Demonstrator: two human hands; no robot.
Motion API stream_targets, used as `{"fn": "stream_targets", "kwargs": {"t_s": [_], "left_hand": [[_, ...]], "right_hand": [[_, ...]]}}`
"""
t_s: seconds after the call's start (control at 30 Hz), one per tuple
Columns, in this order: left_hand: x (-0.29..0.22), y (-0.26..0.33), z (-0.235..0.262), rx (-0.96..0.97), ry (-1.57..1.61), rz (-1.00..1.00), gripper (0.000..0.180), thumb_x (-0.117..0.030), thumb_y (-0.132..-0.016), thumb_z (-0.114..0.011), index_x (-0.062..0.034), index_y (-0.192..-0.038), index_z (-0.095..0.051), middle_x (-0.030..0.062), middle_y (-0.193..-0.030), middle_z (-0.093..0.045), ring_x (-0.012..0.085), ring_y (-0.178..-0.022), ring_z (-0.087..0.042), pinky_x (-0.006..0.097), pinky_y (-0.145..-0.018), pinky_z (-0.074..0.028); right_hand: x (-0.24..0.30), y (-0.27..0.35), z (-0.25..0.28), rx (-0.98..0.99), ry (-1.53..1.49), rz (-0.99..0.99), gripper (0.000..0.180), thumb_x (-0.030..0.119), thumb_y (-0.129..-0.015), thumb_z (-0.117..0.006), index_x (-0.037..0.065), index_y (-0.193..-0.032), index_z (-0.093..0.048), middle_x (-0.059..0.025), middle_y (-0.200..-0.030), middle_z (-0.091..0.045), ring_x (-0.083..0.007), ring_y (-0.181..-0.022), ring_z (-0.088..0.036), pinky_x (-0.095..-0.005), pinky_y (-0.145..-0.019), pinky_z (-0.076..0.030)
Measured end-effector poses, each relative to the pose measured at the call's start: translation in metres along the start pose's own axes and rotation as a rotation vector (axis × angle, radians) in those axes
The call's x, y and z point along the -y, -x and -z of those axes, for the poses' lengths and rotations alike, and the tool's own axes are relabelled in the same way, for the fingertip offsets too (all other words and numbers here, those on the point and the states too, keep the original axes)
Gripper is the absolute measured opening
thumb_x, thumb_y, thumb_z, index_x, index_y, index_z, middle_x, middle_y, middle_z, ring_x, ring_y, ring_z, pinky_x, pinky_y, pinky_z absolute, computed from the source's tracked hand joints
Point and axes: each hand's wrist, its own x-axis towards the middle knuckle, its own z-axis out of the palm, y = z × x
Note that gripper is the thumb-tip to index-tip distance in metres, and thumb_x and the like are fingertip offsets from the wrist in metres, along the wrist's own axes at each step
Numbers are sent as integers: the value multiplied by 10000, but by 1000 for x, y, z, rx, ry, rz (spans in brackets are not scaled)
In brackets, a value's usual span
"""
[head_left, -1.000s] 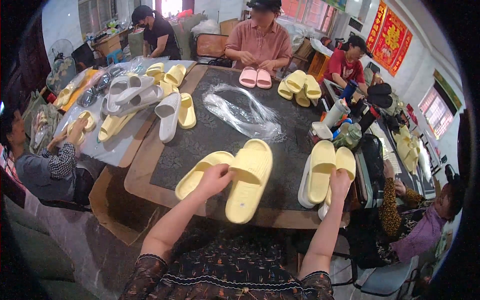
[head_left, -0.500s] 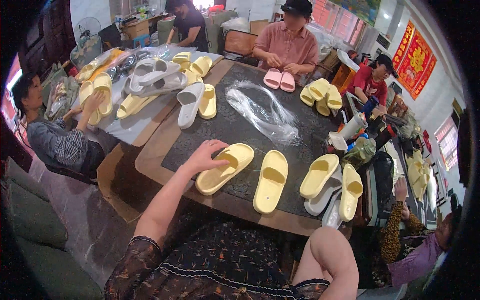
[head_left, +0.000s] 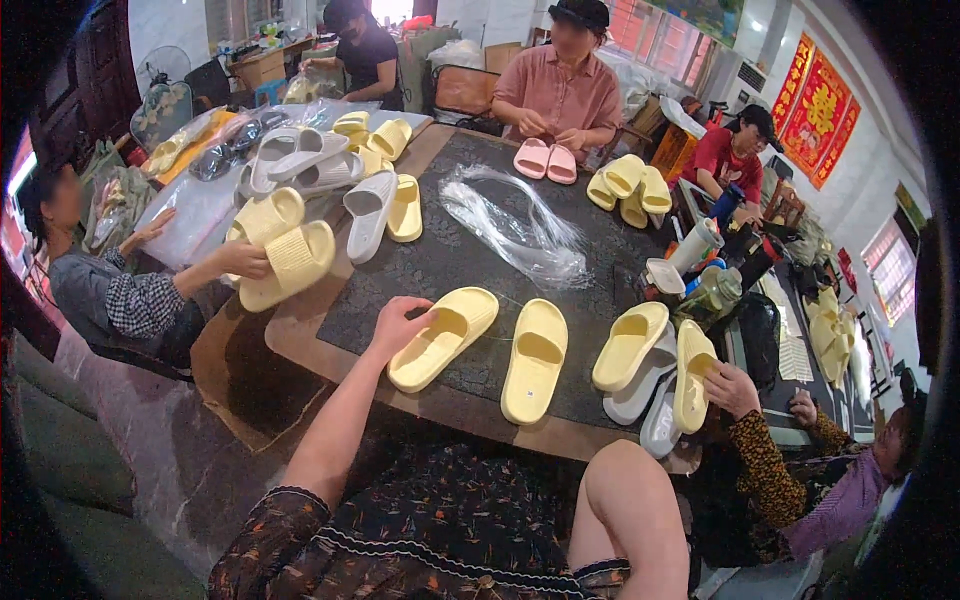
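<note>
My left hand (head_left: pixel 400 328) is at the left side of a yellow slide slipper (head_left: pixel 443 342) near the table's front edge. Its fingers are curled, and the thumb reaches over the slipper's side by the strap opening. Flat on the table, just right of it, rests a second yellow slide slipper (head_left: pixel 535 365). My right hand is out of the picture. Beyond the two slippers lies a bundle of clear plastic strands (head_left: pixel 555 258), spread in a loose loop.
At right, a co-worker's hand (head_left: pixel 733 388) touches a yellow slipper (head_left: pixel 692 380) beside grey ones (head_left: pixel 640 385). Another co-worker's hand (head_left: pixel 245 262) holds a yellow pair (head_left: pixel 300 262) at left. Pink slippers (head_left: pixel 545 160) stand at the far side; bottles (head_left: pixel 697 245) crowd the right.
My left hand's fingers have curled in at the slipper's side. The left co-worker has lifted a yellow pair toward the table's edge. The right co-worker's hand has come to a yellow slipper.
</note>
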Motion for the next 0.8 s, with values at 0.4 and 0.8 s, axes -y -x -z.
{"fn": "stream_targets", "kwargs": {"t_s": [0.4,0.8], "left_hand": [[0,-1,1,-38,8,-37,292,-312,-762,-729,-92,-953,-718,93,-925,-677,231,-911,-620,343,-808,-487],[5,2,2,-10,-23,28,293,-335,-760,-720,-118,-958,-721,87,-919,-678,231,-918,-619,351,-821,-484]], "right_hand": [[12,-1,-8,-78,48,-13,258,291,-901,-485,99,-745,-557,-100,-682,-550,-249,-628,-520,-392,-557,-360],[15,-5,-10,-119,112,37,262,293,-896,-486,94,-737,-553,-104,-680,-549,-255,-633,-521,-398,-557,-362]]}}
